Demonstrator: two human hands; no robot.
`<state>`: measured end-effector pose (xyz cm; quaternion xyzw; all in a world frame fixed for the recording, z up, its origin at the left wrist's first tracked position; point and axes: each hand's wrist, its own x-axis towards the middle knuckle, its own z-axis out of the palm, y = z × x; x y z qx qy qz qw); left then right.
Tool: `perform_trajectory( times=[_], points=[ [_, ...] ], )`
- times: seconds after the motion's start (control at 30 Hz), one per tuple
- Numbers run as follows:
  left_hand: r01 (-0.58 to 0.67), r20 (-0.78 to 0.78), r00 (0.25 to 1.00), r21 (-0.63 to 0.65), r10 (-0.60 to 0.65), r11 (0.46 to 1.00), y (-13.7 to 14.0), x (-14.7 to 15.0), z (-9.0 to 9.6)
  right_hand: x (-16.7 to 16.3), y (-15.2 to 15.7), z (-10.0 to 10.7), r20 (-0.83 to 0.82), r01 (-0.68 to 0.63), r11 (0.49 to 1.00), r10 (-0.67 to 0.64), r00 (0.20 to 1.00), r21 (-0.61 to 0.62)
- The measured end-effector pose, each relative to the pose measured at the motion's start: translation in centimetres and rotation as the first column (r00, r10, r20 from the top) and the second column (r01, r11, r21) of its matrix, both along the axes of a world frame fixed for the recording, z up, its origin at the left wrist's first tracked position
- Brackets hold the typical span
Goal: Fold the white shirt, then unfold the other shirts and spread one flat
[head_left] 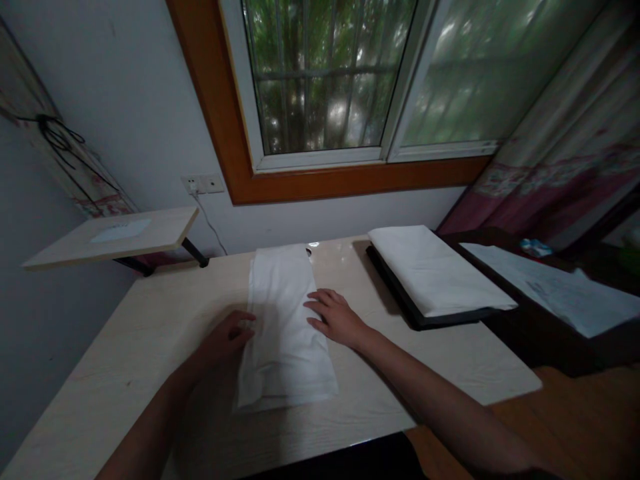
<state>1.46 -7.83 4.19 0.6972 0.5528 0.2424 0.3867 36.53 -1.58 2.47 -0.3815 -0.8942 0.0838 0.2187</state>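
Note:
A white cloth, folded into a long strip, lies flat on the pale wooden table in front of me. A few soft wrinkles cross it, most of them near its close end. At its left edge is my left hand, fingers bent, with thumb and forefinger apart and their tips at the cloth. My right hand rests on the right edge, palm down, its fingers spread over the fabric. Neither hand grips the cloth.
On the table's right side, white folded fabric lies on a black flat object. A raised shelf with a paper stands at the left. Beyond are a wall socket and a window. Another white sheet lies on a dark surface rightward.

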Motion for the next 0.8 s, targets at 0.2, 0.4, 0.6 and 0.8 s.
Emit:
perform_trajectory(
  times=[0.2,0.4,0.6,0.8],
  points=[
    [-0.136,0.092,0.988,0.122,0.125,0.983,2.2,0.9,-2.1,0.1,1.1,0.0,0.065,0.025,1.000,-0.025,0.998,0.007],
    [-0.130,0.090,0.990,0.245,0.111,0.961,2.9,2.0,-2.0,0.1,2.2,0.2,0.094,0.059,0.998,-0.062,0.994,0.032],
    [-0.110,0.159,0.984,0.204,0.078,0.973,1.4,1.9,-1.0,0.1,1.0,1.1,-0.050,-0.048,0.997,0.051,0.997,0.059],
    [-0.033,0.140,0.990,0.185,0.007,0.982,-0.1,1.6,-0.5,0.0,-2.1,2.6,-0.127,-0.397,0.917,0.390,0.912,-0.032]
  ],
)
